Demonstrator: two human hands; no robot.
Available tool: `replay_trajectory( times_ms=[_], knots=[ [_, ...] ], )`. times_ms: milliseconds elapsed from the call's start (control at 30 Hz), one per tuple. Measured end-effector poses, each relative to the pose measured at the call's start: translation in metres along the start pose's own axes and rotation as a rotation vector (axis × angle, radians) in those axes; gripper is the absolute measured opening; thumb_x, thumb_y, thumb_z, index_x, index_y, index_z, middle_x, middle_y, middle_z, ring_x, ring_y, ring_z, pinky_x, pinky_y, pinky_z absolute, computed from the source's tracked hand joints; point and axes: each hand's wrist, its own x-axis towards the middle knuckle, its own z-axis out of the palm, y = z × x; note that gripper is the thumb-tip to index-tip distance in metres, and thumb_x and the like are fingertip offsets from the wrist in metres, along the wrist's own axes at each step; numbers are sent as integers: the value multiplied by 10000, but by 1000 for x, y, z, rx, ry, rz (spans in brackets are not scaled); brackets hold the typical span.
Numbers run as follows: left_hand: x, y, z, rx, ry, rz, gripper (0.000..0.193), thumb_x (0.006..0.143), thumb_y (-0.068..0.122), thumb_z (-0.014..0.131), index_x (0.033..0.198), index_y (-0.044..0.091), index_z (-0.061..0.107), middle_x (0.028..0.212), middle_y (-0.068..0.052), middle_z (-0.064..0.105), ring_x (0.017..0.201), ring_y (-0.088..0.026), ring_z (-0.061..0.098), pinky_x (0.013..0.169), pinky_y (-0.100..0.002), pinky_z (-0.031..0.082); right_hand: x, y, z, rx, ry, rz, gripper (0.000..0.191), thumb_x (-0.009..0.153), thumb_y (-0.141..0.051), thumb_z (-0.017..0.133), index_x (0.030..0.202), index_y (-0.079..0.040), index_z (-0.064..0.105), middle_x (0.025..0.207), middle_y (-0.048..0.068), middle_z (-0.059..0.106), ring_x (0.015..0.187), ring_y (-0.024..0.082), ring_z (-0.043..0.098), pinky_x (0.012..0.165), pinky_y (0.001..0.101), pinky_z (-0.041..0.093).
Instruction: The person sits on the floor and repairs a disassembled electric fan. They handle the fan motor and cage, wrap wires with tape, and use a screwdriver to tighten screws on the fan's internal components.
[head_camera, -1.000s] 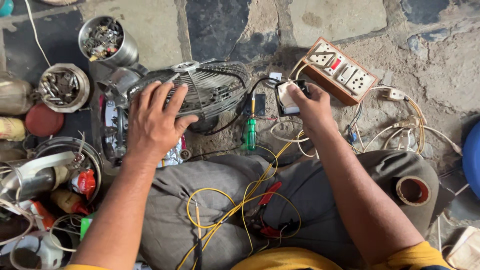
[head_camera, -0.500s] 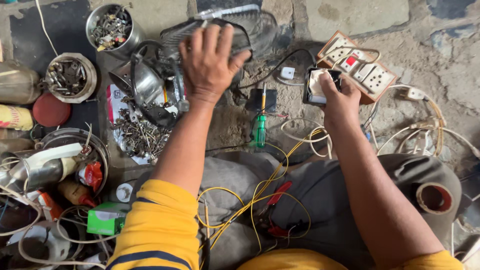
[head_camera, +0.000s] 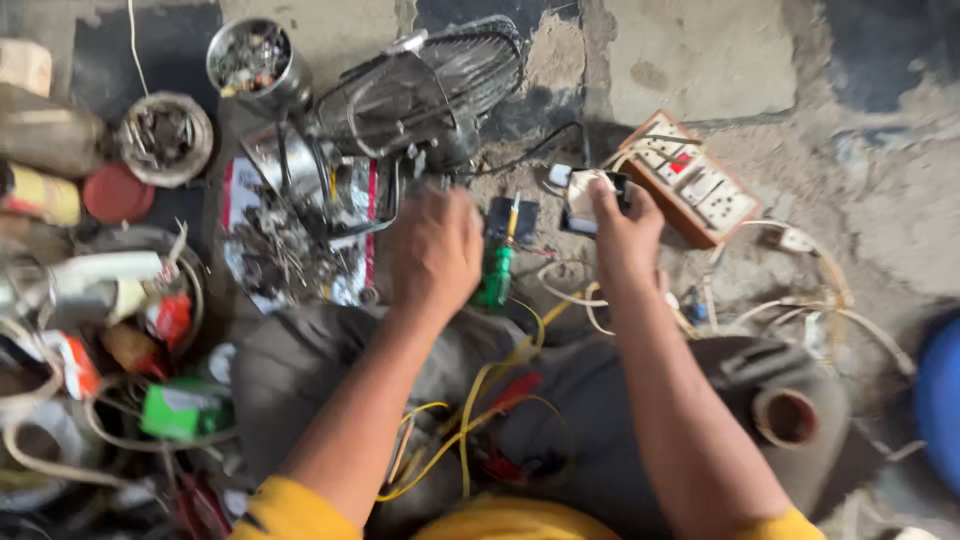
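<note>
Take the fan (head_camera: 420, 85) as your landmark; it lies tipped on the floor (head_camera: 700, 50) at the top middle. Far left of it sit a red lid (head_camera: 117, 193) and a round tin (head_camera: 165, 137) of metal bits, with a second tin (head_camera: 255, 55) of screws just left of its grille. Below the fan's left side, loose screws (head_camera: 275, 250) are scattered on a sheet.

Your left hand (head_camera: 435, 250) hovers just below the fan's base, knuckles up and fingers curled; the blur hides whether it grips anything. Right of that hand, a green screwdriver (head_camera: 497, 270) lies on the floor, apart from it.

Your right hand (head_camera: 622, 235), lower right of the fan, is closed on a small black-and-white tester (head_camera: 583, 195), thumb laid over its face. Right of it, touching nothing you hold, lies the switchboard (head_camera: 690, 180). Yellow wires (head_camera: 470, 410) trail across your lap, well below the fan.
</note>
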Motion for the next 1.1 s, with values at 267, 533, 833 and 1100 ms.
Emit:
replay_trajectory(
  times_ms=[267,533,833,1100],
  knots=[
    [-102,18,15,268,-858,-55,535,1072,458,385,1143,91,767,1240,-141,729,1182,-329,677,1026,-458,502,-23,-30,16,61,-35,113,371,912,-181,754,1152,79,640,1027,86,706,886,149,653,779,321,550],
    [-44,-49,40,-72,-448,-143,254,928,164,561,1073,77,750,1097,-183,737,1074,-379,683,930,-477,539,-32,-8,19,50,16,97,394,950,-160,770,1248,0,569,1152,45,720,986,121,720,810,282,602],
    [15,-67,72,-155,-450,211,207,854,168,698,1016,271,776,1109,-13,708,1085,-276,668,895,-450,530,-30,12,11,104,-79,241,250,1000,-159,703,1164,18,635,1021,79,706,837,151,694,703,320,605],
    [11,-65,85,44,-289,427,277,802,67,691,1069,142,699,1118,-79,670,1068,-309,645,817,-485,531,-26,25,18,171,-135,192,195,987,-115,704,1108,31,658,1005,95,725,804,160,701,671,338,608]
  ],
)
